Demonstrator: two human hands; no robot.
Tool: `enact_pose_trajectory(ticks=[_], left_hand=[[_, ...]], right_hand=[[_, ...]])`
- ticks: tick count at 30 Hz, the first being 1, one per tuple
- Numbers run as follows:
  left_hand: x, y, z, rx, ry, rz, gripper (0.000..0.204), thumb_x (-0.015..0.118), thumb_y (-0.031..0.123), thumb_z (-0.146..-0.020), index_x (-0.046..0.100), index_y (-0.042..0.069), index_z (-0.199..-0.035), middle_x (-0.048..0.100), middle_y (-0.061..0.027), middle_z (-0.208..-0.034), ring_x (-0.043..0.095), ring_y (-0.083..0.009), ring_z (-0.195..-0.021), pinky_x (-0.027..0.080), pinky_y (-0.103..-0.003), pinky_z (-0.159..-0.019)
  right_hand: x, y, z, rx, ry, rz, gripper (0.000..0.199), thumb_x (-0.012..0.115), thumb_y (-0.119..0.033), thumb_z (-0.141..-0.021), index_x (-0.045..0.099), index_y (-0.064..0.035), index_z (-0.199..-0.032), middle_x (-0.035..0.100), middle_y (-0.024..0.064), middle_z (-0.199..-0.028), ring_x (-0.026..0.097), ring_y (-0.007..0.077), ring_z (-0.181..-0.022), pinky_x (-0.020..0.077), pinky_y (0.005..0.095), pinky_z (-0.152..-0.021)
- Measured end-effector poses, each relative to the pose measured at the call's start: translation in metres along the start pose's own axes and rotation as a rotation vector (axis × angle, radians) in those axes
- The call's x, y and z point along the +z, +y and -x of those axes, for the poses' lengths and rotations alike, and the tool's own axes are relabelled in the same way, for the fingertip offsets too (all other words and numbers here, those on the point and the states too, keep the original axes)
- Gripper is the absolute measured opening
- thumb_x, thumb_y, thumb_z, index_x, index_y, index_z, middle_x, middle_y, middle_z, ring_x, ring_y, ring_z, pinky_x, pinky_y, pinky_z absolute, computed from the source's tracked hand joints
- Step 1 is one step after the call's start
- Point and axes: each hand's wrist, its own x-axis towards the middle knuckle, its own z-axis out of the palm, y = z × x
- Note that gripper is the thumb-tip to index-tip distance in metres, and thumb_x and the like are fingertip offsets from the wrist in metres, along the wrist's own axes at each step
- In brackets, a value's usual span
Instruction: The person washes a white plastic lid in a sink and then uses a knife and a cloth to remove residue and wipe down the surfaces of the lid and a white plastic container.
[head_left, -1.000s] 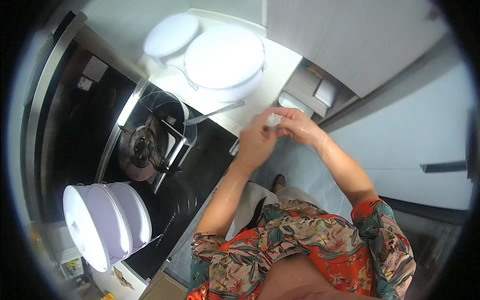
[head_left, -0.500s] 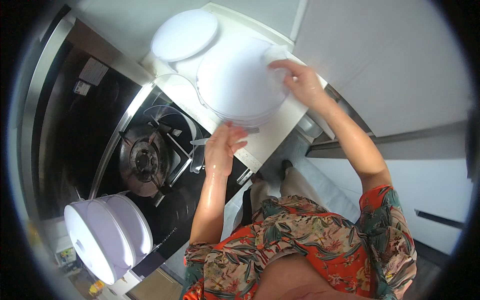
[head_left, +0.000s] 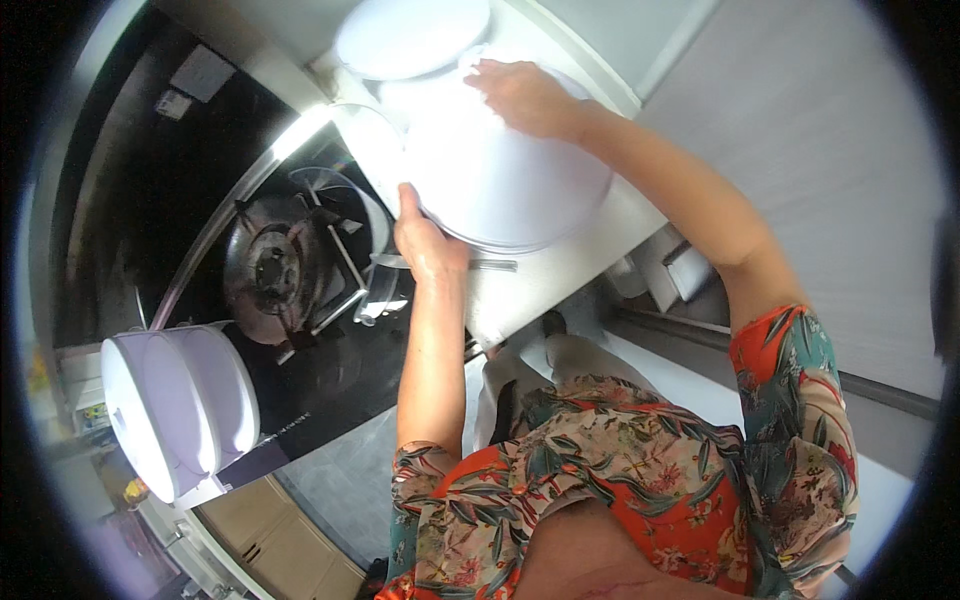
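Observation:
A large white round lid [head_left: 510,180], with thin clear layers under its edge, lies on the pale counter. My left hand [head_left: 430,240] grips its near left edge, thumb up along the side. My right hand [head_left: 525,98] is over the far part of the lid, fingers closed on a white cloth [head_left: 476,62] that is mostly hidden and washed out by glare. Beyond it sits a second, smaller white round lid [head_left: 412,38]. Close to my left wrist, a clear curved plastic band [head_left: 375,295] hangs over the stove.
A gas burner [head_left: 275,270] with a metal pan support is left of the counter [head_left: 540,285]. On the stove's near left end stands a tiered white round food cover [head_left: 180,410]. A flat grey strip [head_left: 493,265] lies by the lid. An open drawer [head_left: 670,275] is at the right.
My right hand has swept left across the lid with the cloth. My left hand has moved up onto the lid's edge. The view has shifted, so the counter appears higher.

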Motion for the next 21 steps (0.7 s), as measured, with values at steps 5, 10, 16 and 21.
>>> enact_pose_trajectory(ticks=[5, 10, 16, 21], left_hand=[[0.000, 0.001, -0.006, 0.046, 0.078, -0.018, 0.046, 0.034, 0.030, -0.092, 0.037, -0.005, -0.122, 0.047, -0.0160, -0.120, 0.047, -0.0270, -0.109, 0.038, -0.038, -0.092], [0.015, -0.003, 0.001, 0.072, 0.134, -0.019, 0.046, 0.043, 0.027, -0.090, 0.041, -0.012, -0.114, 0.051, -0.0183, -0.111, 0.053, -0.0265, -0.098, 0.042, -0.035, -0.084], [0.021, 0.000, 0.011, 0.078, 0.119, -0.057, 0.045, 0.041, 0.029, -0.089, 0.044, -0.011, -0.111, 0.052, -0.0164, -0.106, 0.054, -0.0229, -0.096, 0.044, -0.031, -0.079], [0.009, -0.003, 0.002, 0.043, -0.006, -0.045, 0.039, 0.041, 0.027, -0.088, 0.051, -0.007, -0.105, 0.055, -0.0116, -0.099, 0.056, -0.0193, -0.090, 0.045, -0.028, -0.076]], right_hand=[[-0.028, -0.055, 0.041, -0.151, -0.191, -0.214, 0.030, 0.053, -0.007, -0.076, 0.058, -0.0105, -0.105, 0.056, 0.0104, -0.112, 0.047, 0.0265, -0.111, 0.0380, 0.0385, -0.089], [-0.078, -0.006, 0.097, 0.118, -0.136, -0.170, 0.025, 0.060, -0.002, -0.071, 0.062, -0.0101, -0.095, 0.058, 0.0089, -0.103, 0.051, 0.0244, -0.101, 0.0436, 0.0345, -0.081], [-0.104, -0.005, 0.086, 0.434, -0.245, -0.129, 0.018, 0.062, -0.001, -0.071, 0.061, -0.0059, -0.089, 0.059, 0.0094, -0.092, 0.055, 0.0231, -0.087, 0.0467, 0.0321, -0.074], [-0.115, -0.014, 0.080, 0.335, -0.394, 0.028, 0.011, 0.062, -0.004, -0.072, 0.060, -0.0041, -0.083, 0.059, 0.0078, -0.087, 0.056, 0.0233, -0.081, 0.0452, 0.0334, -0.074]])
